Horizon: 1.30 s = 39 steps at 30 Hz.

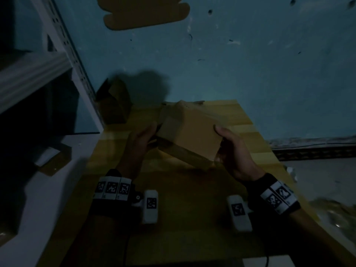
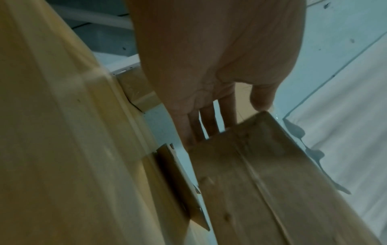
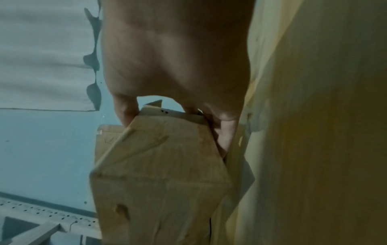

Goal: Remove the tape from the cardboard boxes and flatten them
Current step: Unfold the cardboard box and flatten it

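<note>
- Head view is pretty dark, but you can make out a closed cardboard box [image 1: 185,132] held tilted above the wooden desk [image 1: 192,189], one hand on each end.
- Right hand [image 1: 237,151] has it by the near right end: thumb lies on the top face, the other fingers wrap under. The right wrist view backs that up, with thumb on one side and fingers [image 3: 225,139] curled round the other side of the box corner, so that hand is definitely grasping the box.
- Left hand [image 1: 138,143] sits at the box's left end. From the head cam you can't really tell how it grips. The left wrist view shows more: the fingers [image 2: 209,122] run fairly straight behind the box end and the thumb tip touches its top edge.
- Only the left wrist cam shows the seam down the box face with what looks like clear tape, plus a loose flat piece of cardboard [image 2: 184,182] by the desk edge.
- Head view alone gives the surroundings: an opened box [image 1: 113,105] on the floor by the desk's far left corner, next to a white metal shelf [image 1: 57,54], and a flattened cardboard piece [image 1: 146,12] lying further off on the blue floor [image 1: 250,64].
- Both wrists wear bands with black and white markers [image 1: 113,187].
</note>
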Available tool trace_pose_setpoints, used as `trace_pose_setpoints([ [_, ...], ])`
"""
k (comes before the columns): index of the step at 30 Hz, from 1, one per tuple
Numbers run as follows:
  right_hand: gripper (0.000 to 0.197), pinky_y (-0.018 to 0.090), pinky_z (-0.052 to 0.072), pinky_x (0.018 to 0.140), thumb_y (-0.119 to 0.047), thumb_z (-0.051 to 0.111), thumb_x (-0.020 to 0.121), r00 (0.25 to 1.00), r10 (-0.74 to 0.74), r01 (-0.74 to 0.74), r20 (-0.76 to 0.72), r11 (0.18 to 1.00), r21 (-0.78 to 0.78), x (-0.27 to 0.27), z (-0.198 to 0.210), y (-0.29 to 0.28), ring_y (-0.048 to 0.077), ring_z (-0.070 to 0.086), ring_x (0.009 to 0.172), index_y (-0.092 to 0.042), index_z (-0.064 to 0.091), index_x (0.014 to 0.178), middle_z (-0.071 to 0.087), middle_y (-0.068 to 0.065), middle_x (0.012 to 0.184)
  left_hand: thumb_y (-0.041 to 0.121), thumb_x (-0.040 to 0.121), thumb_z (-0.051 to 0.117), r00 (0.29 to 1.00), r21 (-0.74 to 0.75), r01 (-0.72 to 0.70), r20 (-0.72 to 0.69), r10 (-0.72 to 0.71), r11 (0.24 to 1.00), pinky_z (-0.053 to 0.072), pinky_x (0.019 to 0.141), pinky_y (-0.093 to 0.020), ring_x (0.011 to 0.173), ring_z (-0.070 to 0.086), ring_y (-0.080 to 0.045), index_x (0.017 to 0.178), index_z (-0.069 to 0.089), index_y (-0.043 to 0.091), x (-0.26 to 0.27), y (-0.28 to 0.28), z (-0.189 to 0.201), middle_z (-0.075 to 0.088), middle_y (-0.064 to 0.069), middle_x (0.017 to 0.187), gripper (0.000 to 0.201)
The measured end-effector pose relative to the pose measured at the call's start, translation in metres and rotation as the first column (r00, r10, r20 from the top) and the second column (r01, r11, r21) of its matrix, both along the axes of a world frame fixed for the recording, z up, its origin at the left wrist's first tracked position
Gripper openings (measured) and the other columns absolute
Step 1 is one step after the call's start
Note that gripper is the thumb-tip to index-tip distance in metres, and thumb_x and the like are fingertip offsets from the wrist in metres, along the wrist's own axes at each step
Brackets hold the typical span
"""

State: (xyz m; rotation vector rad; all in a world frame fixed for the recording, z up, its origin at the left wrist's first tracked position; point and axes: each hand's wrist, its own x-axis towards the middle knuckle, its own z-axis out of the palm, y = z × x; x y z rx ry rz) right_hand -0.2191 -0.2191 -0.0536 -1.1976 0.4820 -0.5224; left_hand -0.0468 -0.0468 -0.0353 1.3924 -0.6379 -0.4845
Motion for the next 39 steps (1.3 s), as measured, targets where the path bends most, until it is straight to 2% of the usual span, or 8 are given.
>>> trace_pose_setpoints([
  [4, 0.065, 0.051, 0.041, 0.094, -0.057, 0.069, 0.083, 0.999, -0.044, 0.044, 0.020, 0.999, 0.027, 0.002, -0.004, -0.009, 0.048, 0.050, 0.131, -0.016, 0.063, 0.133, 0.057, 0.022, 0.140, 0.040, 0.092, 0.051, 0.999, -0.034, 0.049, 0.021, -0.048, 0.998, 0.056, 0.080, -0.021, 0.108, 0.068, -0.009, 0.118, 0.069, 0.016, 0.003, 0.004, -0.002, 0.074, 0.007, 0.114, 0.040],
  [8, 0.056, 0.050, 0.050, 0.099, -0.048, 0.062, 0.087, 0.997, -0.061, 0.062, 0.035, 0.998, -0.001, 0.000, -0.007, -0.016, 0.039, 0.060, 0.123, -0.014, 0.063, 0.132, 0.062, 0.017, 0.133, 0.020, 0.090, 0.062, 0.991, -0.041, 0.069, 0.119, -0.063, 0.997, 0.057, 0.081, -0.023, 0.105, 0.069, -0.008, 0.117, 0.069, 0.018, 0.000, 0.001, -0.004, 0.075, 0.010, 0.108, 0.028],
  [12, 0.039, 0.031, 0.048, 0.079, -0.039, 0.059, 0.089, 0.996, -0.056, 0.062, 0.073, 0.994, -0.093, 0.000, -0.002, -0.012, 0.015, 0.066, 0.097, -0.017, 0.063, 0.121, 0.071, -0.007, 0.099, 0.032, 0.079, 0.069, 0.983, -0.018, 0.022, 0.184, -0.018, 1.000, 0.056, 0.090, -0.030, 0.110, 0.067, -0.012, 0.119, 0.069, 0.015, 0.001, -0.004, -0.004, 0.072, 0.001, 0.117, 0.043],
  [15, 0.052, 0.033, 0.045, 0.081, -0.035, 0.061, 0.082, 0.995, -0.055, 0.068, 0.078, 0.983, -0.172, 0.003, 0.000, -0.010, 0.017, 0.066, 0.100, -0.010, 0.061, 0.128, 0.072, -0.003, 0.107, 0.035, 0.074, 0.073, 0.983, 0.001, -0.013, 0.181, 0.012, 1.000, 0.056, 0.089, -0.031, 0.104, 0.068, -0.009, 0.110, 0.070, 0.023, 0.001, -0.009, -0.006, 0.073, 0.004, 0.110, 0.038],
  [18, 0.054, 0.032, 0.048, 0.084, -0.033, 0.064, 0.080, 0.996, -0.059, 0.072, 0.066, 0.972, -0.225, 0.006, -0.002, -0.008, 0.020, 0.068, 0.111, -0.011, 0.062, 0.130, 0.071, 0.002, 0.123, 0.035, 0.071, 0.078, 0.987, 0.053, 0.017, 0.156, -0.025, 0.998, 0.058, 0.091, -0.041, 0.105, 0.070, -0.016, 0.118, 0.070, 0.017, 0.003, -0.012, -0.009, 0.074, -0.001, 0.112, 0.051],
  [22, 0.049, 0.022, 0.056, 0.072, -0.031, 0.068, 0.081, 0.997, -0.052, 0.066, 0.056, 0.958, -0.279, 0.009, -0.004, -0.005, 0.016, 0.071, 0.106, -0.011, 0.062, 0.125, 0.071, 0.002, 0.122, 0.024, 0.074, 0.085, 0.975, 0.137, -0.038, 0.220, 0.007, 0.990, 0.059, 0.086, -0.046, 0.102, 0.070, -0.014, 0.118, 0.069, 0.023, 0.004, -0.013, -0.014, 0.073, 0.003, 0.111, 0.046],
  [30, 0.047, 0.017, 0.055, 0.069, -0.031, 0.067, 0.081, 0.995, -0.066, 0.084, 0.069, 0.954, -0.288, 0.014, -0.006, -0.003, 0.014, 0.070, 0.104, -0.012, 0.063, 0.123, 0.071, 0.002, 0.121, 0.019, 0.074, 0.086, 0.952, 0.156, -0.124, 0.297, 0.073, 0.980, 0.061, 0.081, -0.046, 0.095, 0.072, -0.014, 0.109, 0.074, 0.020, 0.009, -0.013, -0.021, 0.075, 0.003, 0.105, 0.038],
  [39, 0.047, 0.034, 0.055, 0.081, -0.031, 0.069, 0.079, 0.993, -0.090, 0.107, 0.071, 0.945, -0.309, 0.017, -0.007, 0.000, 0.017, 0.072, 0.103, -0.012, 0.065, 0.121, 0.073, 0.000, 0.117, 0.019, 0.076, 0.082, 0.915, 0.195, -0.214, 0.384, 0.126, 0.957, 0.062, 0.076, -0.046, 0.089, 0.072, -0.015, 0.110, 0.074, 0.017, 0.013, -0.015, -0.023, 0.075, 0.003, 0.099, 0.035],
])
